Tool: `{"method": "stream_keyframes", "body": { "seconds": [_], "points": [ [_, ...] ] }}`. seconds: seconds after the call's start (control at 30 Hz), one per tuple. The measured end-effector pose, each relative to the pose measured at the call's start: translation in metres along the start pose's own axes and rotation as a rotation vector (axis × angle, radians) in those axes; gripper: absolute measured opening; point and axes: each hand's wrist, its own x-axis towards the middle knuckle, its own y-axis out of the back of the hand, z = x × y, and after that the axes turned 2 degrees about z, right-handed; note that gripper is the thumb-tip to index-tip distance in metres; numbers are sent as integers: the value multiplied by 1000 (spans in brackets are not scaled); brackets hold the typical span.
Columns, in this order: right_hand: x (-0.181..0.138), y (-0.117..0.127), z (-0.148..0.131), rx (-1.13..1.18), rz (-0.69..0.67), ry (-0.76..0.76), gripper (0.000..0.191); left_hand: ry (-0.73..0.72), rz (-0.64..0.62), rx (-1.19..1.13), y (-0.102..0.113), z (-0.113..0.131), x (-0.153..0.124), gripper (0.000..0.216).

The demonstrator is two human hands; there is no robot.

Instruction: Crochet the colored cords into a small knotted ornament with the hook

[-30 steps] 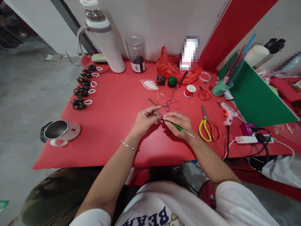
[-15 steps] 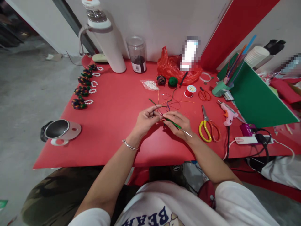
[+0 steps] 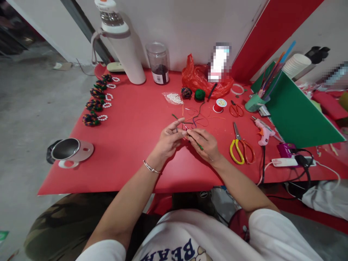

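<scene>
Both hands meet over the middle of the red table. My right hand (image 3: pixel 203 143) is closed around a crochet hook (image 3: pixel 200 146) with a green grip, its thin metal tip pointing up and left. Pinched in my left hand (image 3: pixel 171 137) is yarn, a strand of it running by the raised index finger; the small worked piece is mostly hidden by the fingers. Loose yarn tails (image 3: pixel 194 121) spread on the table just beyond. Farther back sit a dark multicoloured yarn ball (image 3: pixel 186 93) and a green yarn ball (image 3: pixel 199 95).
Right of my hands lie yellow-and-orange scissors (image 3: pixel 239 145), red snips (image 3: pixel 236 108), a red thread spool (image 3: pixel 219 105) and a pink glue gun (image 3: pixel 263 130). A bag of white beads (image 3: pixel 174 98) lies behind. On the left are a mug (image 3: pixel 72 150) and several yarn pieces with bead loops (image 3: pixel 92 119).
My right hand has turned, so the hook slants more steeply, with its tip showing nearer the left index finger. Less of the green grip shows now.
</scene>
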Motion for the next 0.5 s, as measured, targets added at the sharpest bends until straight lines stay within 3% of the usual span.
{"method": "stream_keyframes", "body": {
  "seconds": [0.2,0.3,0.5],
  "points": [
    [5,12,6,123,-23,43,23,218,-209,-86,13,14,1,49],
    [10,19,6,208,-34,8,21,241,-212,-77,16,19,1,47],
    [20,34,-3,327,-94,-238,19,204,-165,16,17,21,0,40]
  ]
}}
